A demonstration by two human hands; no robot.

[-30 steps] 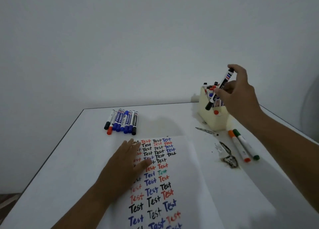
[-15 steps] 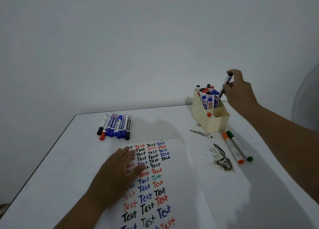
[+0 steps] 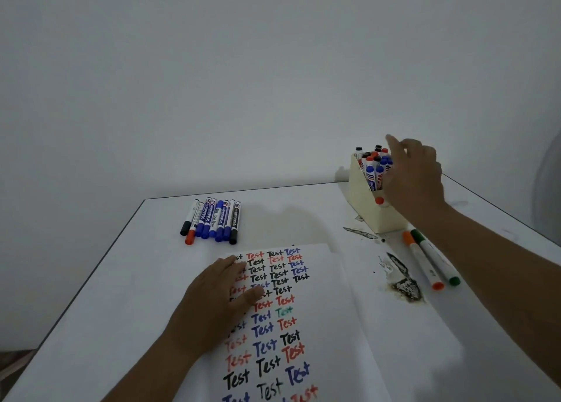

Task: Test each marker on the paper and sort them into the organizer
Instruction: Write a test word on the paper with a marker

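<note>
A white paper (image 3: 328, 325) covered with "Test" words in black, red, blue and green lies at the table's front centre. My left hand (image 3: 212, 304) rests flat on its left part, fingers spread. A cream organizer (image 3: 361, 201) stands at the back right, filled with several upright markers (image 3: 374, 171) with blue, red and black caps. My right hand (image 3: 413, 177) hovers in front of the organizer's right side, fingers apart and holding nothing. A row of several markers (image 3: 212, 219) lies at the back left of the table.
An orange marker (image 3: 422, 262) and a green marker (image 3: 437, 257) lie side by side right of the paper, under my right forearm. Dark stains (image 3: 403, 283) mark the white table (image 3: 100, 295) between them and the paper. A plain wall stands behind.
My right hand held a black marker above the organizer; that marker has left my hand and my fingers have spread. My left hand has stayed on the paper.
</note>
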